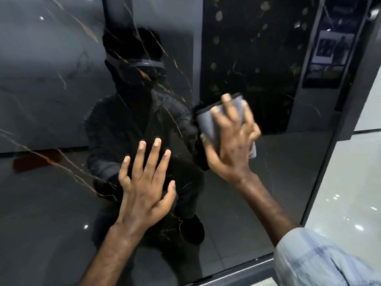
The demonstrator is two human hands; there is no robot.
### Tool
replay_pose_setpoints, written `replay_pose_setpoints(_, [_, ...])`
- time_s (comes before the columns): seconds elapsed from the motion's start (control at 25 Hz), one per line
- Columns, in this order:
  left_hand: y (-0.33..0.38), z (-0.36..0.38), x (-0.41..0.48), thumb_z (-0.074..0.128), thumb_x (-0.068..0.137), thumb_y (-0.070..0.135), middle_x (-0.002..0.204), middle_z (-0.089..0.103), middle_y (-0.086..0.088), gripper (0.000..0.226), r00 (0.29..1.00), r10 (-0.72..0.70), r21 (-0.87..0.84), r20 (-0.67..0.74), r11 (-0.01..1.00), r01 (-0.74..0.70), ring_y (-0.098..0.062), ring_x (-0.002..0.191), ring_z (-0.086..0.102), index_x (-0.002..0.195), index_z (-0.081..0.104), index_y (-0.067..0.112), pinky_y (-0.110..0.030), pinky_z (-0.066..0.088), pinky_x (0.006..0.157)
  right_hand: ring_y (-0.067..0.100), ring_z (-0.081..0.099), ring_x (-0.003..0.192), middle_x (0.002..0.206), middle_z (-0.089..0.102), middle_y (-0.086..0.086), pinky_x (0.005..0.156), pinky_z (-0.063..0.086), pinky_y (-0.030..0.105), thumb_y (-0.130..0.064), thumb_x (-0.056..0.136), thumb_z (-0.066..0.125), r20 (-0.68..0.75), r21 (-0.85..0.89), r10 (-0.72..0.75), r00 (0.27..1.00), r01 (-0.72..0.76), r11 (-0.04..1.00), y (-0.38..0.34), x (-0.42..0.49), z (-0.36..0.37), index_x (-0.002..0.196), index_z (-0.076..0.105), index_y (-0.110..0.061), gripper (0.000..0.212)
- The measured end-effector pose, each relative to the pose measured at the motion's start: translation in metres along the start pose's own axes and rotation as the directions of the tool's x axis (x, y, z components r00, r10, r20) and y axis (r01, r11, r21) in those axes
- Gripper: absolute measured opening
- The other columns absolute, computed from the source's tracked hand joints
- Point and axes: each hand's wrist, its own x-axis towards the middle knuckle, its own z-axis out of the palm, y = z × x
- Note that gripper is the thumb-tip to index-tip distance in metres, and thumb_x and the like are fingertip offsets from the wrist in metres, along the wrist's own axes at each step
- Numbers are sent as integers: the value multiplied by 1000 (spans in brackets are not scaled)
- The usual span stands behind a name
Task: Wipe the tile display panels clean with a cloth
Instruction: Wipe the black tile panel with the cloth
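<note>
From the head camera, we are looking at a big shiny black tile panel [61, 203] with thin gold lines running across it. It is filling most of the view.

Our left hand [144, 195] is sitting low in the middle. Its fingers [155, 153] are straight and spread wide, and the palm is facing the panel. It is holding nothing. We cannot tell if it is really touching the tile.

Our right hand [233, 145] is higher up and to the right. It is pressing a folded grey cloth [212, 120] flat against the panel. The fingers are spread out over the back of the cloth, and the thumb is at its lower left edge. Most of the cloth is poking out above and left of the fingers.

A pale blue sleeve [321, 259] is showing at the near right corner.

The panel is ending at a dark frame [321, 172] on the right. Past it, a light shiny floor [350, 193] is showing.
</note>
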Motion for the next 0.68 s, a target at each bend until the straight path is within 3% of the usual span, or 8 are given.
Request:
replay_pose_setpoints(0.12, [-15,-30,25,58,92,37,170,23,-14,66,995,68,-59,-74,996,-72,-30,156,26,151,52,8,-50,20,119,38,34,150,163,41,5,103,30,54,-39,86,74,58,-17,-241,969,243,970,25,22,-13,145,51,-27,65])
replay_pose_setpoints(0.2, [-33,-47,60,54,95,40,171,16,-14,70,990,60,-1,-131,998,-61,-31,156,23,155,45,6,-54,22,116,29,31,151,166,37,-5,113,29,55,-48,87,65,-115,111,276,954,-264,958,40,61,-16,149,50,-27,67])
replay_pose_setpoints(0.24, [-41,-53,78,53,95,41,172,11,-15,73,991,39,32,-131,999,-35,-32,157,19,158,39,6,-56,21,116,25,28,151,167,34,-9,116,27,58,-54,87,58,-157,209,535,830,-502,839,37,79,-16,153,45,-27,72])
replay_pose_setpoints(0.32, [-49,-58,104,53,94,42,173,7,-15,78,996,-9,85,-94,996,18,-33,157,15,161,33,7,-58,18,116,26,24,153,169,29,-10,115,24,61,-56,87,50,-157,180,640,752,-615,768,6,95,-13,157,39,-27,77])
replay_pose_setpoints(0.4, [-52,-55,110,53,93,43,174,10,-13,81,999,-16,132,-51,991,23,-33,159,12,162,30,7,-58,15,119,35,28,152,168,33,-2,108,28,56,-47,88,59,-75,25,153,985,-152,988,-17,81,-4,153,47,-27,69])
replay_pose_setpoints(0.52, [-57,-51,106,52,94,43,174,13,-11,82,999,24,177,-41,984,-16,-33,161,8,163,27,6,-58,9,124,37,38,149,163,42,3,98,35,59,-42,89,68,67,-62,-435,898,439,896,1,78,-12,148,57,-28,61])
replay_pose_setpoints(0.6, [-58,-48,105,53,94,42,173,15,-12,82,998,37,182,-59,983,-25,-35,160,10,163,27,5,-59,9,124,31,36,149,164,40,-1,102,34,56,-46,90,67,-54,-46,-132,990,130,990,23,111,-21,150,54,-31,63])
replay_pose_setpoints(0.68, [-58,-45,106,53,94,41,172,18,-14,82,995,48,200,-83,979,-30,-37,160,13,163,27,4,-60,10,124,27,31,150,167,35,-8,111,30,54,-48,89,63,-158,85,344,926,-334,939,21,148,-27,153,48,-33,67])
